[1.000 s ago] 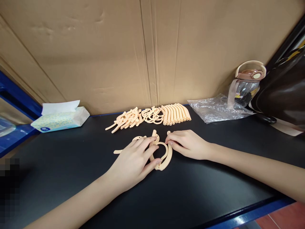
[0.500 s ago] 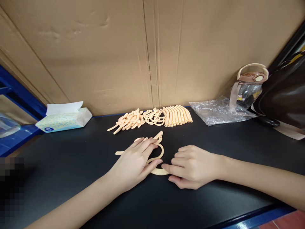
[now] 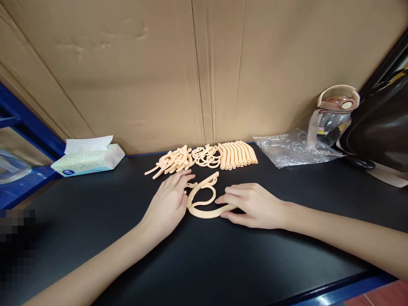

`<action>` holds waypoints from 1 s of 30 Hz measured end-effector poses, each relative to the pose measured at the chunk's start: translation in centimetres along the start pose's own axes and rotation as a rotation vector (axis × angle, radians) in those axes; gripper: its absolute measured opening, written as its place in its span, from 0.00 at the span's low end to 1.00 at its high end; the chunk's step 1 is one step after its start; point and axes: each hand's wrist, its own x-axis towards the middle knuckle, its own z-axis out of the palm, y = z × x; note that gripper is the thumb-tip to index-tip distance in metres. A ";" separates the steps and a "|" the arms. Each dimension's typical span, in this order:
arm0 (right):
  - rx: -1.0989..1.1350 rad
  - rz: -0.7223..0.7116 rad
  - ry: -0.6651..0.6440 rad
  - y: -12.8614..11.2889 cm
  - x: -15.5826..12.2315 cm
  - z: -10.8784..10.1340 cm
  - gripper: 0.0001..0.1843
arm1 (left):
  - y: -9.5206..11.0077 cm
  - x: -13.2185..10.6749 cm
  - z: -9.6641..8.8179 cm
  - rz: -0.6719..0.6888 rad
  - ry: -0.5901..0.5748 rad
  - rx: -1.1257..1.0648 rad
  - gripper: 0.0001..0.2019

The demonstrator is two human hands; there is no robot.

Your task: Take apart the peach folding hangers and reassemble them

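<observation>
A cream plastic piece like a folding clothes hanger [image 3: 205, 212] lies on the black tabletop, made of two curved arms with a curly hook between them. My right hand [image 3: 251, 206] has its thumb and fingers closed about the end of the right-hand arm. At the opposite side, my left hand [image 3: 170, 199] rests with fingers stretched forward along the hanger's left edge. Its palm and thumb hide whatever lies under them, so I cannot tell how firmly it touches. A small cream end [image 3: 191, 185] shows just past the left fingers.
Behind the hands lie a heap of cream arms [image 3: 175, 160], a cluster of curly hooks [image 3: 207, 156] and a row of bent tubes [image 3: 237, 154]. A tissue pack [image 3: 89, 159] sits left; clear plastic bag [image 3: 293, 148] and water bottle [image 3: 334, 117] stand right, before a cardboard wall [image 3: 143, 76].
The hanger has turned and shifted slightly away from me. My left hand has slid left off its middle, while my right hand has moved up and taken hold of the right-hand arm.
</observation>
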 end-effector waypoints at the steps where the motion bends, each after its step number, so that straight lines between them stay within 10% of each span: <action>1: 0.014 0.016 0.008 0.0 0.0 0.0 0.10 | -0.1 0.1 0.0 -0.031 -0.023 0.025 0.21; 16: 0.099 -0.004 0.064 0.2 0.0 -0.1 0.08 | 0.1 0.5 -0.7 0.132 0.189 0.467 0.14; 23: 0.147 -0.015 0.078 0.2 0.1 0.0 0.09 | 2.0 -0.5 -2.1 0.047 0.396 0.130 0.14; 30: 0.200 -0.026 0.168 0.1 0.2 -0.3 0.19 | 3.4 -0.8 -1.2 -0.066 0.179 -0.881 0.05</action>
